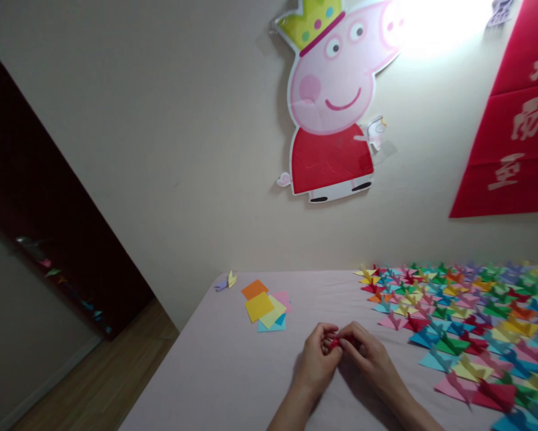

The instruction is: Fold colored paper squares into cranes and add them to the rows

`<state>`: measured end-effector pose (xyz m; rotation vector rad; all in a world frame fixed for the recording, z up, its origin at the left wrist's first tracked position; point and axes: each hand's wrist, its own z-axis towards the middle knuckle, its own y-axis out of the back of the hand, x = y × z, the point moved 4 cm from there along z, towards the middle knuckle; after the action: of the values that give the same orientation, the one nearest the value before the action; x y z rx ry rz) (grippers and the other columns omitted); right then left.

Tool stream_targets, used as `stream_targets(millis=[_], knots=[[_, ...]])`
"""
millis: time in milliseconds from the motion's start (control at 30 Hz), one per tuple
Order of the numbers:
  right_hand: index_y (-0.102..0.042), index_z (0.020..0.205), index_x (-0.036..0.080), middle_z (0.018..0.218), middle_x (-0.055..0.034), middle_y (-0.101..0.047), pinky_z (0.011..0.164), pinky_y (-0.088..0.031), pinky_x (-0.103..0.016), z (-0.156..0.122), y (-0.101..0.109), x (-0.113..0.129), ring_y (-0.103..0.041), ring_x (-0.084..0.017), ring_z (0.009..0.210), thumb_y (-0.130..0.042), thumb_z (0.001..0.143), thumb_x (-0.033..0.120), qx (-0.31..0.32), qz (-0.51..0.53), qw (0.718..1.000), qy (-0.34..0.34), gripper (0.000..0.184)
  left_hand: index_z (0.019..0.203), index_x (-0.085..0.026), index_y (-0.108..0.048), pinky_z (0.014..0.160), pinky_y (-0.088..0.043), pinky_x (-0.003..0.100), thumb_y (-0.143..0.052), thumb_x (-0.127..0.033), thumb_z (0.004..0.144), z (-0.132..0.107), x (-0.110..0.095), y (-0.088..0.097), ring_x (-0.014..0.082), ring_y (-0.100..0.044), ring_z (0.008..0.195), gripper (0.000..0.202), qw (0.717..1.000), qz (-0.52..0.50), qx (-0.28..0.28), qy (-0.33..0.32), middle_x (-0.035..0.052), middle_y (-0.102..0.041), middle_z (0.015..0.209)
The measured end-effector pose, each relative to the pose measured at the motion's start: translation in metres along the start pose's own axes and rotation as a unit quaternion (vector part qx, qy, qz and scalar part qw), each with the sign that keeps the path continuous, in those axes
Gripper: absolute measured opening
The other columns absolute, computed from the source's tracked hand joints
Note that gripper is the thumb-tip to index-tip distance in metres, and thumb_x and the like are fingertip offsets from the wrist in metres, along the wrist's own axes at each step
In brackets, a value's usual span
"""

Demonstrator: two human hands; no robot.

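Head view shows the left hand and right hand together, pinching red paper, with paper squares at ten o'clock.

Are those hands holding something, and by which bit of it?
Yes: a bit of red paper, pinched between the left hand and the right hand. They cover much of it, so I can't tell which part each one grips.

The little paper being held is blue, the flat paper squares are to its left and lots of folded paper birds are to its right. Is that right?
Not quite: the little paper being held is red, not blue, as the head view shows. The flat paper squares are to its left, and lots of folded paper birds are to its right.
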<state>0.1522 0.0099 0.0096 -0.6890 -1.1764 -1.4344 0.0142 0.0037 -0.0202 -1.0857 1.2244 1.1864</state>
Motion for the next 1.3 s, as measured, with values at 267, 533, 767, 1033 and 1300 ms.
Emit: stream_targets(millis=[267, 533, 767, 1033, 1300], knots=[[-0.066, 0.089, 0.022, 0.083, -0.0046, -0.072, 0.070, -0.054, -0.028, -0.001, 0.001, -0.008, -0.068, -0.022, 0.079, -0.058, 0.086, 0.044, -0.007, 0.042, 0.999, -0.027, 0.023, 0.103, -0.020, -0.065, 0.083, -0.049, 0.028, -0.058, -0.028, 0.086, -0.006, -0.013, 0.000, 0.0192, -0.064, 0.091, 0.020, 0.999, 0.040, -0.007, 0.001, 0.0041, -0.071, 0.100], [-0.065, 0.074, 0.021, 0.070, -0.0028, -0.068, 0.061, -0.051, -0.028, 0.001, 0.002, -0.007, -0.064, -0.020, 0.066, -0.061, 0.083, 0.054, -0.019, 0.042, 0.998, -0.049, 0.034, 0.096, -0.021, -0.064, 0.076, -0.050, 0.028, -0.059, -0.028, 0.083, -0.007, -0.017, -0.002, 0.0196, -0.066, 0.085, 0.015, 0.998, 0.036, -0.055, -0.003, 0.0034, -0.071, 0.093], [-0.064, 0.070, 0.020, 0.066, -0.0010, -0.063, 0.061, -0.047, -0.028, 0.001, 0.003, -0.008, -0.059, -0.019, 0.065, -0.062, 0.082, 0.055, -0.015, 0.067, 0.995, -0.066, 0.038, 0.089, -0.020, -0.064, 0.065, -0.046, 0.025, -0.059, -0.029, 0.083, -0.007, -0.017, -0.003, 0.0174, -0.061, 0.076, 0.012, 0.997, 0.024, -0.070, -0.008, 0.0019, -0.068, 0.084], [-0.062, 0.069, 0.021, 0.066, 0.0004, -0.060, 0.063, -0.046, -0.029, 0.003, 0.006, -0.010, -0.056, -0.019, 0.066, -0.060, 0.082, 0.055, -0.032, 0.067, 0.995, -0.074, 0.036, 0.101, -0.019, -0.063, 0.068, -0.045, 0.024, -0.058, -0.024, 0.081, -0.006, -0.019, -0.004, 0.0154, -0.059, 0.079, 0.021, 0.996, 0.005, -0.074, -0.044, 0.0016, -0.063, 0.087], [-0.065, 0.075, 0.021, 0.070, -0.0013, -0.065, 0.066, -0.048, -0.030, 0.004, -0.001, -0.009, -0.059, -0.020, 0.069, -0.063, 0.078, 0.058, 0.014, 0.103, 0.991, -0.090, 0.037, 0.108, -0.021, -0.061, 0.073, -0.049, 0.026, -0.056, -0.022, 0.085, -0.007, -0.021, 0.000, 0.0161, -0.062, 0.081, 0.024, 0.997, 0.017, -0.051, -0.063, 0.0014, -0.064, 0.089]])
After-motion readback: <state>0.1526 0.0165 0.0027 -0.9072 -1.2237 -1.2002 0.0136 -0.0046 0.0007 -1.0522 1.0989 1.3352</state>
